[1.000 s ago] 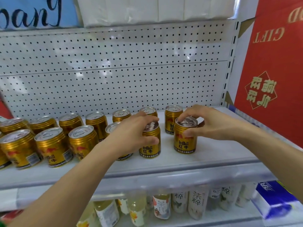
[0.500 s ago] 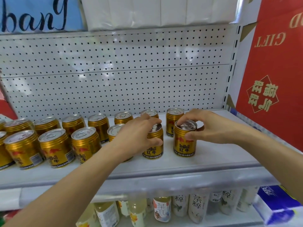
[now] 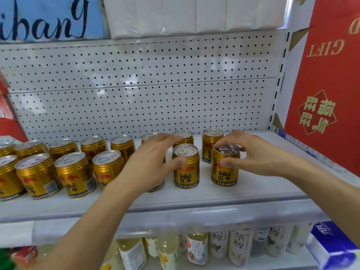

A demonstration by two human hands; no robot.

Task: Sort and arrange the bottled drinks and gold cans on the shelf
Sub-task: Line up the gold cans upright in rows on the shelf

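Gold Red Bull cans stand in two rows on the white shelf (image 3: 243,191). My right hand (image 3: 259,156) grips the rightmost front can (image 3: 225,173) by its rim, thumb on the side and fingers over the top. My left hand (image 3: 150,164) hovers with fingers spread just left of the neighbouring front can (image 3: 186,172), its thumb touching that can's side. It hides most of another can (image 3: 155,189) beneath the palm. Several more cans (image 3: 72,172) fill the left part of the shelf. Bottled drinks (image 3: 196,248) stand on the shelf below.
A white pegboard back panel (image 3: 136,84) rises behind the cans. A red gift box (image 3: 327,84) stands at the right end of the shelf. A blue pack (image 3: 331,244) lies at the lower right. White packs (image 3: 194,14) sit on the shelf above.
My left hand has slid left off the middle front can, so its top now shows. My right hand has kept hold of the rightmost can, which stays in place.
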